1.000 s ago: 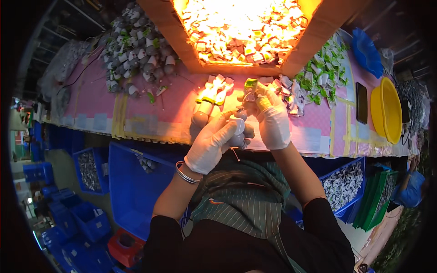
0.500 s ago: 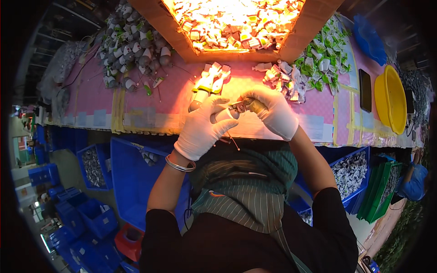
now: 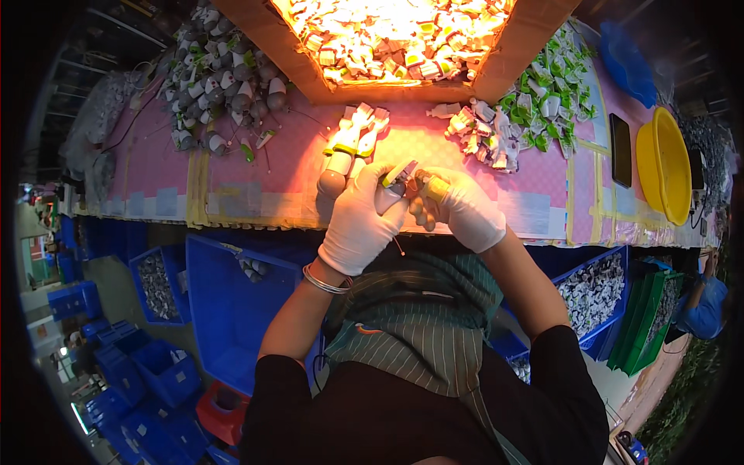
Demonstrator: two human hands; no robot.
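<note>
Both my hands wear white gloves and meet over the front edge of a pink-covered table (image 3: 256, 167). My left hand (image 3: 359, 222) grips a small grey bulb-shaped part (image 3: 390, 195) with a white and green top. My right hand (image 3: 461, 208) pinches a small piece against that same part from the right. Just behind my hands lies a short row of bulb parts with white and green-yellow pieces (image 3: 349, 147). A thin wire (image 3: 398, 248) hangs below my hands.
A brightly lit cardboard box of small white pieces (image 3: 403, 39) sits at the back. Grey bulb parts (image 3: 225, 77) are heaped at the left, white and green pieces (image 3: 535, 108) at the right. A phone (image 3: 620, 151), a yellow basin (image 3: 665, 167) and blue bins (image 3: 225, 310) lie around.
My hands have drawn closer together and nearer to me. My left hand's fingers, spread half a second ago, have closed around the bulb part, and my right hand has shifted slightly left.
</note>
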